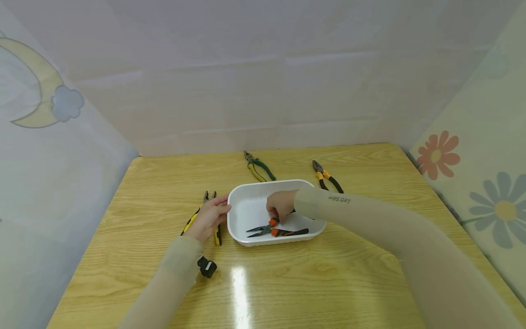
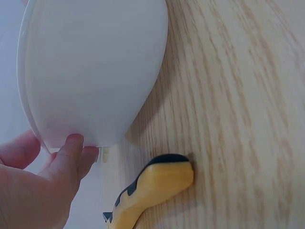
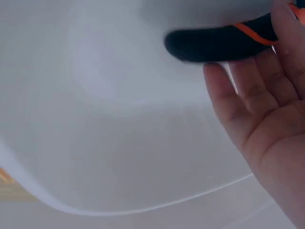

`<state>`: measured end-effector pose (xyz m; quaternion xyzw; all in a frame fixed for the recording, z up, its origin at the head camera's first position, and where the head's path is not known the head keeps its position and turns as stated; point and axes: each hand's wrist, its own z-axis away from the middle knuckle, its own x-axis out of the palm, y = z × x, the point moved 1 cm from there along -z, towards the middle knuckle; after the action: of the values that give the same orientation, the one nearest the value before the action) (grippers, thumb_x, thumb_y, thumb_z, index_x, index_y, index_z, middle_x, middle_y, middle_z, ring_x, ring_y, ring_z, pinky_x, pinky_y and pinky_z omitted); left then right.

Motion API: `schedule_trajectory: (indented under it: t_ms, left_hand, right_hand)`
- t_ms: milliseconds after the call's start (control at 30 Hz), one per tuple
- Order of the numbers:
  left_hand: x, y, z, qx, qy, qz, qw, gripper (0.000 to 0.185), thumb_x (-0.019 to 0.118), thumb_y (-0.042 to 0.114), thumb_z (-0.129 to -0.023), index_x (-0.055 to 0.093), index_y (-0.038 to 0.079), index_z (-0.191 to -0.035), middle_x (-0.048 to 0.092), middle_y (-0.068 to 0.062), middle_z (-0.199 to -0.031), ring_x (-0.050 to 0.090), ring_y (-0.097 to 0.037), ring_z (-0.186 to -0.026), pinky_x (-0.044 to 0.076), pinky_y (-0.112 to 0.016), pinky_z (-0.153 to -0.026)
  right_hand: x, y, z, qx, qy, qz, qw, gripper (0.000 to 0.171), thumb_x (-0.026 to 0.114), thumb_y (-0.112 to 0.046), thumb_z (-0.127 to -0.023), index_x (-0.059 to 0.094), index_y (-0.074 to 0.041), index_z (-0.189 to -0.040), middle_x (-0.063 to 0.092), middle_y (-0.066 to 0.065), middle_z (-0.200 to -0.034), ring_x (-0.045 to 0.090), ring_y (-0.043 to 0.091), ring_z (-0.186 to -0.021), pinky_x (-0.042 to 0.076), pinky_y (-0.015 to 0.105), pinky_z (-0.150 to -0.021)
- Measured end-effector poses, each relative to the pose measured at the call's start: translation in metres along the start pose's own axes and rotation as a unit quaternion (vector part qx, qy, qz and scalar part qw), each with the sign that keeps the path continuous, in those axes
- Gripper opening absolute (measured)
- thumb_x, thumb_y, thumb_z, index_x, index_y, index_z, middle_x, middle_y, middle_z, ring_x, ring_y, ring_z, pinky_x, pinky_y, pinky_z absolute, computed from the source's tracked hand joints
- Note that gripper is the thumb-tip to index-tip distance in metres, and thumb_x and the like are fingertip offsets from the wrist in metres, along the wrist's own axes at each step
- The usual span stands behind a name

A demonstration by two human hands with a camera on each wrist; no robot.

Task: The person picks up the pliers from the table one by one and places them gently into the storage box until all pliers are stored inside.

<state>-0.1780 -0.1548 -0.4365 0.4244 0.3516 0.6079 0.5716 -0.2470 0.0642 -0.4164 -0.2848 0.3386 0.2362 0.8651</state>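
Note:
A white plastic tub [image 1: 250,205] stands mid-table with long-nose pliers [image 1: 260,230] inside; their handles are black and orange. My right hand [image 1: 281,203] reaches into the tub and grips one of the handles. In the right wrist view, thumb and fingers close around that black handle [image 3: 205,45]. My left hand [image 1: 210,218] holds the tub's left end, its fingers [image 2: 69,155] on both sides of the rim in the left wrist view. Yellow-and-black pliers [image 1: 218,235] lie beneath and beside the left hand, partly hidden by it.
Behind the tub lie pliers with green and yellow handles [image 1: 259,167]. Pliers with orange and black handles [image 1: 326,177] lie at its back right, partly covered by its rim. A small black object [image 1: 207,267] is by my left wrist. Walls border the wooden table [image 1: 296,288].

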Motion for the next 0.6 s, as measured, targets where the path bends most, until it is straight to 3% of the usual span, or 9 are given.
schedule_trajectory:
  t_ms: [233,400,600]
  left_hand:
    - [0.001,0.000,-0.001,0.001,-0.005,-0.003,1.0000,0.045,0.046,-0.002,-0.101,0.039,-0.005,-0.145,0.043,-0.023,-0.145,0.045,-0.034,-0.129,0.043,-0.037,-0.102]
    - [0.000,-0.001,-0.002,0.003,-0.007,-0.002,1.0000,0.045,0.046,-0.001,-0.101,0.038,-0.005,-0.145,0.042,-0.024,-0.145,0.043,-0.035,-0.130,0.039,-0.040,-0.105]
    - [-0.002,-0.003,-0.006,0.002,-0.006,0.000,1.0000,0.046,0.046,-0.003,-0.100,0.036,-0.007,-0.146,0.042,-0.026,-0.144,0.046,-0.032,-0.127,0.045,-0.033,-0.098]
  right_hand:
    - [-0.001,-0.001,0.004,-0.005,0.009,0.003,1.000,0.016,0.071,0.004,-0.084,0.066,-0.011,-0.084,0.058,-0.003,-0.084,0.048,0.012,-0.073,0.042,0.024,-0.063]
    - [-0.010,0.002,0.013,-0.011,0.045,-0.031,0.998,0.011,0.070,-0.003,-0.089,0.070,-0.008,-0.098,0.060,-0.002,-0.094,0.053,0.013,-0.083,0.048,0.027,-0.076]
    - [-0.029,0.010,0.035,-0.045,0.086,-0.106,0.990,0.022,0.068,-0.006,-0.091,0.066,0.001,-0.112,0.065,0.010,-0.103,0.057,0.014,-0.089,0.049,0.030,-0.081]
